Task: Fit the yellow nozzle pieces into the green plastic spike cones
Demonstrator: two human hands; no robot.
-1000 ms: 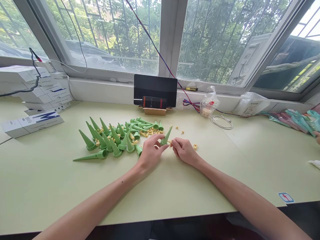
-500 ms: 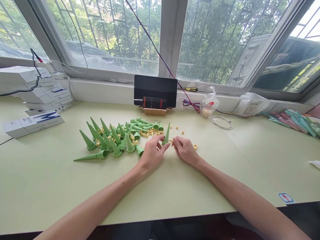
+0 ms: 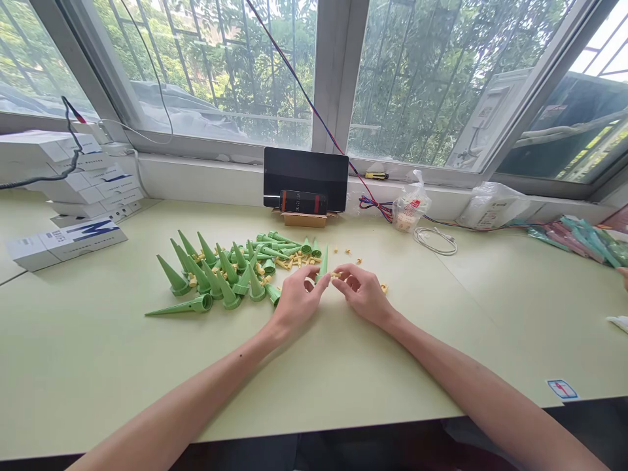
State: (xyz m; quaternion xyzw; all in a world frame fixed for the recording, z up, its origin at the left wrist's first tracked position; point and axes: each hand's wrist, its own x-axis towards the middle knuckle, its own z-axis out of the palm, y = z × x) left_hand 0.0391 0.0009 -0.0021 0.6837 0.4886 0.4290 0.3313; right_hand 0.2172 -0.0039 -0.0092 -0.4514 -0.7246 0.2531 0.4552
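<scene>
Upright between the thumb and fingers of my left hand [image 3: 301, 294] is a green plastic spike [image 3: 324, 260], its base partly hidden by the fingers. My right hand [image 3: 364, 293] pinches a small yellow plastic piece [image 3: 336, 275] at the spike's right side, close to my left thumb. Whether the piece touches the spike I cannot tell. To the left lies a pile of green spikes [image 3: 228, 265], several standing point up, others on their sides. Small yellow pieces [image 3: 297, 260] lie among and beside them, and one yellow piece [image 3: 384, 288] rests just beyond my right hand.
A phone [image 3: 304, 202] leans before a dark tablet [image 3: 305, 171] on a cardboard stand. White boxes [image 3: 69, 243] are stacked at left. Along the window sit a plastic bag [image 3: 411, 206], a coiled white cable [image 3: 436, 241] and packets [image 3: 579, 241]. Part of another person's hand [image 3: 623, 275] shows at right.
My right hand's fingers have shifted and spread around the yellow piece, which is now closer to the spike. The spike has moved slightly left. Another person's fingers have appeared at the right edge.
</scene>
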